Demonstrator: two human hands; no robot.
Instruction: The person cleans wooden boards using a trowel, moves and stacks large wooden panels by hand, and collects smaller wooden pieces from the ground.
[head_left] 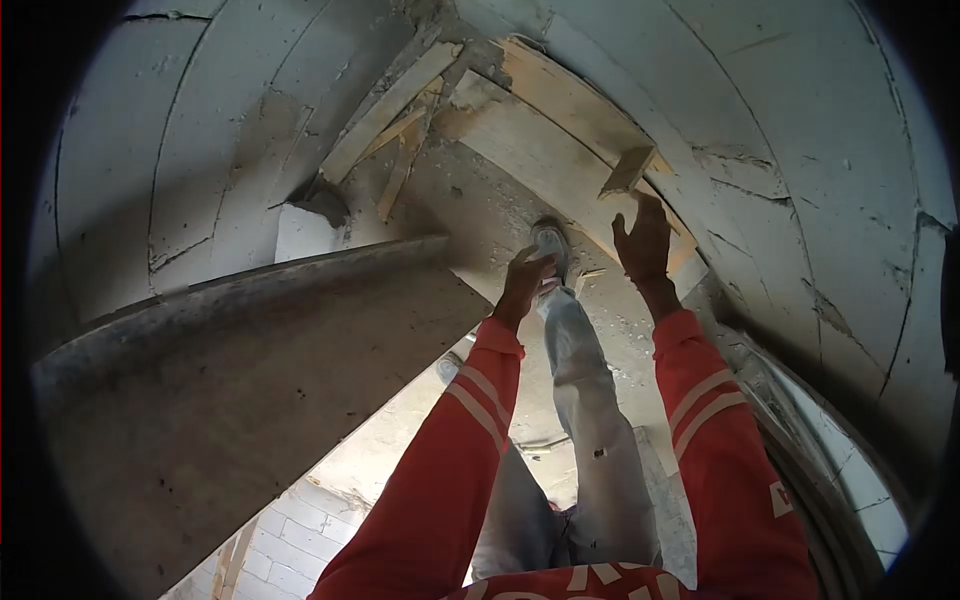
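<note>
My right hand (645,240) reaches forward with its thumb apart from its fingers, holding nothing. Just beyond its fingertips a short wooden block (626,172) stands out at a tilt over long wooden boards. Whether the fingertips touch the block I cannot tell. A pale board (545,150) lies along the foot of the right wall, with a browner board (570,100) beside it. My left hand (524,284) hangs near my forward shoe (549,245), its fingers loosely bent and apart, with nothing visible in them.
Scrap wood strips (395,115) lean at the left wall's foot, near a pale broken block (310,225). A wide grey slab (250,370) with a raised edge fills the left side. Block walls (780,130) close in on both sides. Rubble dots the floor (480,200).
</note>
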